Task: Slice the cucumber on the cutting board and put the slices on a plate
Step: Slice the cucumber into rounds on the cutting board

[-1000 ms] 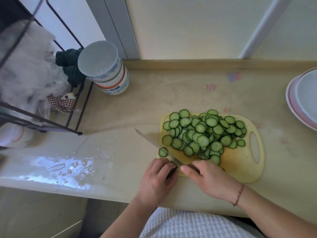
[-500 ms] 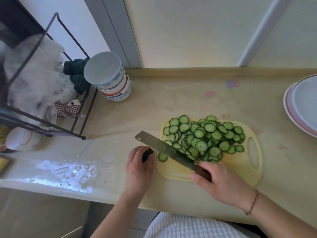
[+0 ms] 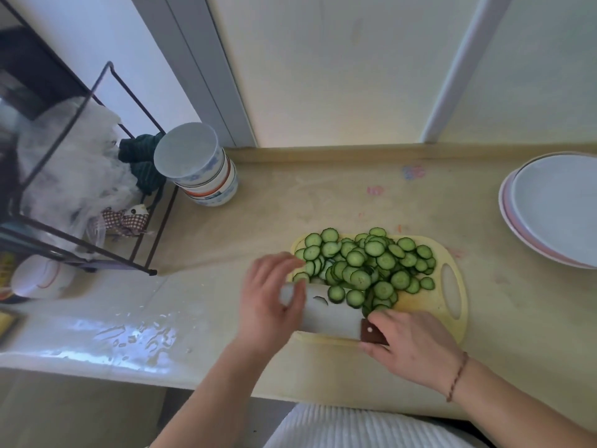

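Cucumber slices (image 3: 365, 266) are heaped on the yellow cutting board (image 3: 416, 305), some lying on the flat cleaver blade (image 3: 326, 310). The cleaver's brown handle is grasped by the right hand (image 3: 410, 344). The blurred left hand (image 3: 268, 295) is held released beside the blade's tip. Stacked plates (image 3: 549, 208) are seen well apart, at the right.

Knife (image 3: 329, 313) now flat under slices (image 3: 365, 263)

cucumber slices (image 3: 365, 266) green | cutting board (image 3: 429, 305) yellow | plate (image 3: 555, 205) white, pink-rimmed
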### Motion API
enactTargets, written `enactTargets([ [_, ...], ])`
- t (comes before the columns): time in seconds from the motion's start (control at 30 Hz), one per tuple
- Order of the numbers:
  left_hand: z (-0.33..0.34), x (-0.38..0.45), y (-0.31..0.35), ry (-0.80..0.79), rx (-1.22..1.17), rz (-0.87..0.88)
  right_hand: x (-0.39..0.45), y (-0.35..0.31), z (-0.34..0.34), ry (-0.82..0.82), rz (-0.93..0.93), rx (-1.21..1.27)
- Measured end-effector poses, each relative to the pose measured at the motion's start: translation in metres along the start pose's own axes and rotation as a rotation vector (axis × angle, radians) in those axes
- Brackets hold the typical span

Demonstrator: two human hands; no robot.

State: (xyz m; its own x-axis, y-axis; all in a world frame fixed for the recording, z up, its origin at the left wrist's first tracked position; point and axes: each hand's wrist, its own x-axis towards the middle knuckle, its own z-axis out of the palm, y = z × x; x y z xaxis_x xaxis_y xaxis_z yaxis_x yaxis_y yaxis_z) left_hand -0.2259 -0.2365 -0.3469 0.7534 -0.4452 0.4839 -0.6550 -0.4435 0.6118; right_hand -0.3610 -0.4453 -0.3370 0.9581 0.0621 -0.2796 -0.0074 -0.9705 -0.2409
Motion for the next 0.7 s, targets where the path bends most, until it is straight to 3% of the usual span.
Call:
enactTargets([
  [0.07,0.027,0.008,0.005,-0.342,0.049,0.302,0.0,0.0,-0.001,-0.009,-0.012,-0.051],
  [0.17,0.061,0.007,-0.006,-0.542,0.064,0.401,-0.001,-0.001,-0.004,-0.024,-0.022,-0.063],
  [0.37,0.069,0.007,-0.014,-0.445,-0.072,0.389,-0.007,0.005,-0.011,0.004,-0.031,-0.064],
  [0.53,0.061,0.01,-0.027,-0.439,-0.033,0.467,-0.02,0.008,-0.017,0.004,-0.036,-0.063],
  [0.7,0.059,0.008,-0.041,-0.404,0.004,0.435,-0.048,0.035,-0.009,0.119,-0.052,-0.165],
])
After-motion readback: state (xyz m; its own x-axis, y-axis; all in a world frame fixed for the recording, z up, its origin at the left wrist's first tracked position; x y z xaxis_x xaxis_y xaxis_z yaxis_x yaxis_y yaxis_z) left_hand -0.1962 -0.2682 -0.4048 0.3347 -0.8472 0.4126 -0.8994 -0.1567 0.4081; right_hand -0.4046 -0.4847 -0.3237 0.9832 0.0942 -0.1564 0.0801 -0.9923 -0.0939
